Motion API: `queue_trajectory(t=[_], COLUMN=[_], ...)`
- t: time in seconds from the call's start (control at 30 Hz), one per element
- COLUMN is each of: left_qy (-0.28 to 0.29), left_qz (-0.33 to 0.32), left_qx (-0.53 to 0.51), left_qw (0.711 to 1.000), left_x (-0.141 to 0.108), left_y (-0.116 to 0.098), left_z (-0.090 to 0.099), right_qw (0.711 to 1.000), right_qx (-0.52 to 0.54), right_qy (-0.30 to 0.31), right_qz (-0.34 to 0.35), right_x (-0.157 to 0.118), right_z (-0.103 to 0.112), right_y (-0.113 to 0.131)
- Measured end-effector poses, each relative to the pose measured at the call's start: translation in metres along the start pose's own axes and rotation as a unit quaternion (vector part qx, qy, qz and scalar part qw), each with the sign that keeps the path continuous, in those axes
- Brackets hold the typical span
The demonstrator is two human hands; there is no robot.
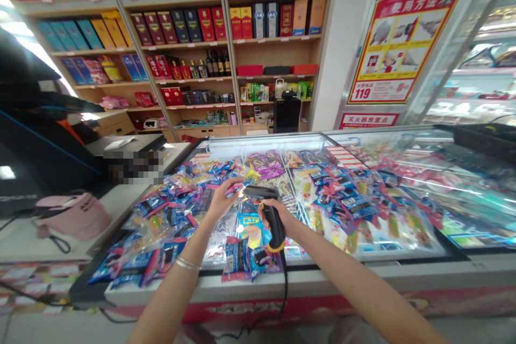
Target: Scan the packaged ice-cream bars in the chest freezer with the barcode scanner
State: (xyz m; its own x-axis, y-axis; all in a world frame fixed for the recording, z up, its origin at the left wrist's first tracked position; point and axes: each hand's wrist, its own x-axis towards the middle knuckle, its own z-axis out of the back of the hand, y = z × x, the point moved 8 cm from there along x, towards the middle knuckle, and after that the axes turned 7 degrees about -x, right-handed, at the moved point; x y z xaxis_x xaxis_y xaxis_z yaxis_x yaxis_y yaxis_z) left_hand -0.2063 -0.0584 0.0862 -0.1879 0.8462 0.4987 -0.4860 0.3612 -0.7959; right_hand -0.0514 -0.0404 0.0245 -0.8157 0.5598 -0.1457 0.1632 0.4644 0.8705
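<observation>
My right hand (281, 216) is wrapped round the grip of a black barcode scanner (276, 228) with a yellow-edged base. The scanner's head points left, toward my left hand (222, 200). Between the fingers of that hand is a small snack packet (234, 189), partly hidden, and a bright spot shows close to the scanner's tip. Both hands are above a glass-topped freezer (298, 266). Blue and pink snack packets (151, 204) lie in a heap on its left, and another pile of packets (346, 193) covers the right part. Two packets (245, 260) rest at the front edge.
The scanner's cable (285, 285) hangs down over the freezer's front. At left, a pink bag (74, 215) stands on a counter (121, 199) beside a dark machine (40, 150). Shelves of boxed bottles (201, 24) line the back wall, with a red poster (411, 27) at right.
</observation>
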Motion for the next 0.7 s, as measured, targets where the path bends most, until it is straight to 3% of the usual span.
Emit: queue_trajectory(t=[0.1,0.3,0.7], left_qy=[-0.012,-0.044,-0.049], left_qz=[0.016,0.196,0.210], left_qx=[-0.016,-0.173,-0.263], left_qw=[1.000,0.964,0.940], left_x=[0.000,-0.008,-0.008], left_y=[0.007,0.035,0.033], left_z=[0.001,-0.005,-0.010], right_qw=[1.000,1.000,1.000], right_qx=[0.002,0.000,-0.021], right_qy=[0.002,0.002,0.005], right_qz=[0.004,0.002,0.021], right_x=[0.000,0.001,0.001], right_z=[-0.001,0.001,-0.002], right_y=[0.001,0.000,0.001])
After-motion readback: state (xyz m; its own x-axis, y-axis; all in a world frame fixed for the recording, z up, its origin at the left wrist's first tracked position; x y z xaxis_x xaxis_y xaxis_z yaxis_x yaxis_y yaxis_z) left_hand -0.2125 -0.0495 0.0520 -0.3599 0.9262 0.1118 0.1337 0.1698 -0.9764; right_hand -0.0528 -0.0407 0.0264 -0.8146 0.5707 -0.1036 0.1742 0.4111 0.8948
